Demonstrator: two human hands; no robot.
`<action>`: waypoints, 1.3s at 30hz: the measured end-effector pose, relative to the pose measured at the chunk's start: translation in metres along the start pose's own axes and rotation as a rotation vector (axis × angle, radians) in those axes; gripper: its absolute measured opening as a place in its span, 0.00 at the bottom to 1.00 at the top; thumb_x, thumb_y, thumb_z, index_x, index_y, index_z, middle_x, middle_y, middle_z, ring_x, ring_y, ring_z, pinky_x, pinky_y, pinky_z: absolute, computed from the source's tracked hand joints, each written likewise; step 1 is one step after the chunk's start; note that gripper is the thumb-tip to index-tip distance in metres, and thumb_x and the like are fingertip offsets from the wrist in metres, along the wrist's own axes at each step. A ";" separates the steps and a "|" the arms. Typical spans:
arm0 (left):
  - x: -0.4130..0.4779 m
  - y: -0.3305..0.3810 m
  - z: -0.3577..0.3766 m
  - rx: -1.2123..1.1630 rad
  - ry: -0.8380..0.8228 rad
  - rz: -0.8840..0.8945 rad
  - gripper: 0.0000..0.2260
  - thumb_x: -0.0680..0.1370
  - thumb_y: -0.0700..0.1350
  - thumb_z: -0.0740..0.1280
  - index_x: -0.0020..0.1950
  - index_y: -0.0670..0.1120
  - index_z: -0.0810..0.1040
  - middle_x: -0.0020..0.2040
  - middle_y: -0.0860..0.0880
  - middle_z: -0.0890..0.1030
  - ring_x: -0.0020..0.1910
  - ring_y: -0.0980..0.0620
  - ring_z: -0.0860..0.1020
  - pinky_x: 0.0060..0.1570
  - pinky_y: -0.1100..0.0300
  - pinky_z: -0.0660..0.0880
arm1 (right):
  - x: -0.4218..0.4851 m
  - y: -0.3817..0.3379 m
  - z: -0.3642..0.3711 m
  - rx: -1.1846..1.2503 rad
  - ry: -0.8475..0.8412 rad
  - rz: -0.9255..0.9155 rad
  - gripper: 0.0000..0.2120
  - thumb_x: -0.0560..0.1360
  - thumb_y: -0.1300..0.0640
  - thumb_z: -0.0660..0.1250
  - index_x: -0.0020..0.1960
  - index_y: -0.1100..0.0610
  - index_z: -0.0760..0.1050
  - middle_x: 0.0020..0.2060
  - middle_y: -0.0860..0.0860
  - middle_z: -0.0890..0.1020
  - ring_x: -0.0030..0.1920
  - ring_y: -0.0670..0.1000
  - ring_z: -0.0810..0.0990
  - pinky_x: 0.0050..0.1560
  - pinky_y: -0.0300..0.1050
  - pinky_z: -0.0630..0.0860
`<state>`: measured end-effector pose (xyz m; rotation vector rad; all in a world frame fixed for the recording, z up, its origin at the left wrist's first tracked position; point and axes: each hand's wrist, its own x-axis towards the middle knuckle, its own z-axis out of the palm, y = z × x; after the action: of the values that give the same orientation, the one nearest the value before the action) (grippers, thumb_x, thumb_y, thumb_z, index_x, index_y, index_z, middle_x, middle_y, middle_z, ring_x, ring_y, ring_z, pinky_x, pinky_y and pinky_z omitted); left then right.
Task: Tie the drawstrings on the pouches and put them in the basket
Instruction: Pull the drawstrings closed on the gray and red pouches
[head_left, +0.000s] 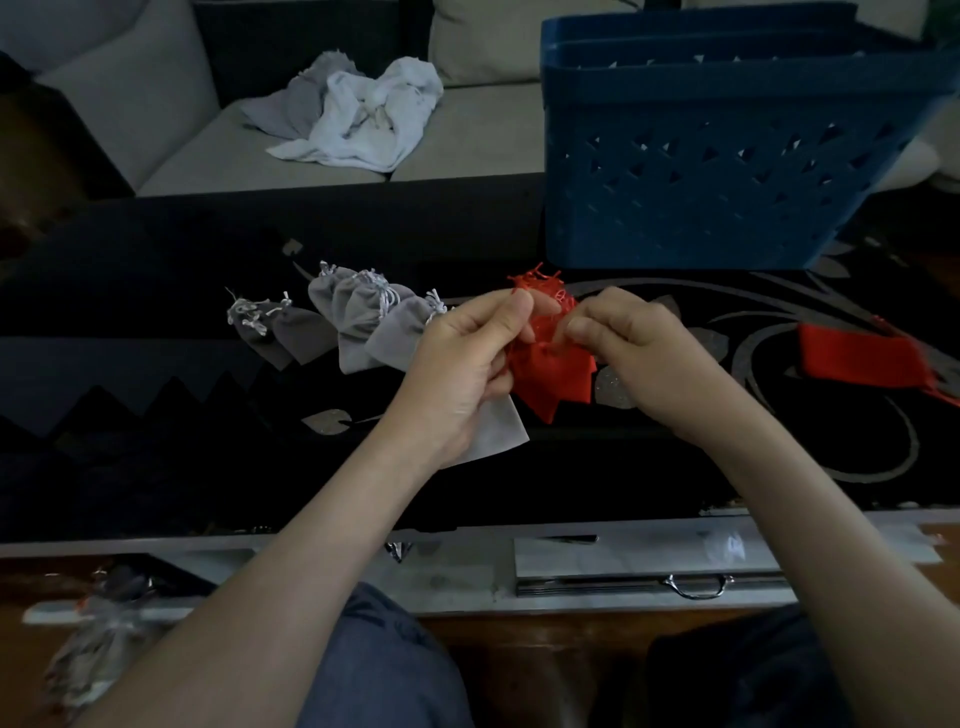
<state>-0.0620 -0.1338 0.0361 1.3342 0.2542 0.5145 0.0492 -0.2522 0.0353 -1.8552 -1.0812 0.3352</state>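
Observation:
My left hand (467, 364) grips a light grey pouch (496, 431); only the pouch's lower corner shows below the palm. My right hand (634, 353) is close beside it, thumb and fingers pinched at the pouch's top, where the drawstring is too thin to make out. Both hands are held over a heap of red pouches (553, 379) with tangled red strings on the dark table. Several grey pouches (358, 322) lie in a row to the left. Another red pouch (857, 358) lies at the right. The blue basket (727, 156) stands behind, at the upper right.
The table top (156, 415) is black with silver leaf patterns. White and grey cloths (358, 119) lie crumpled on the sofa behind. A drawer handle (696, 587) sits below the table's front edge. A clear bag (98, 639) lies at lower left beside my knees.

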 end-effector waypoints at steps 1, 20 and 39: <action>0.000 0.000 -0.001 0.037 0.028 -0.002 0.09 0.76 0.47 0.63 0.44 0.44 0.80 0.33 0.51 0.70 0.20 0.62 0.63 0.20 0.70 0.56 | -0.001 0.001 0.000 -0.039 -0.030 0.013 0.12 0.79 0.56 0.62 0.39 0.50 0.79 0.42 0.49 0.75 0.46 0.43 0.75 0.53 0.39 0.69; 0.002 -0.011 0.009 0.257 0.217 -0.042 0.07 0.79 0.41 0.64 0.42 0.44 0.78 0.31 0.53 0.79 0.23 0.61 0.71 0.25 0.69 0.68 | 0.001 0.001 0.010 0.582 0.156 0.311 0.16 0.78 0.61 0.57 0.32 0.56 0.67 0.27 0.49 0.69 0.29 0.46 0.67 0.37 0.42 0.64; 0.003 -0.016 0.015 0.331 0.149 0.005 0.09 0.81 0.39 0.60 0.47 0.42 0.79 0.37 0.46 0.78 0.34 0.60 0.79 0.40 0.68 0.77 | -0.006 -0.003 0.028 0.214 0.183 -0.016 0.11 0.76 0.66 0.64 0.44 0.50 0.72 0.35 0.46 0.77 0.39 0.45 0.78 0.45 0.42 0.75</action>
<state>-0.0497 -0.1474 0.0241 1.6190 0.4743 0.5947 0.0269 -0.2399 0.0213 -1.6521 -0.8987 0.2553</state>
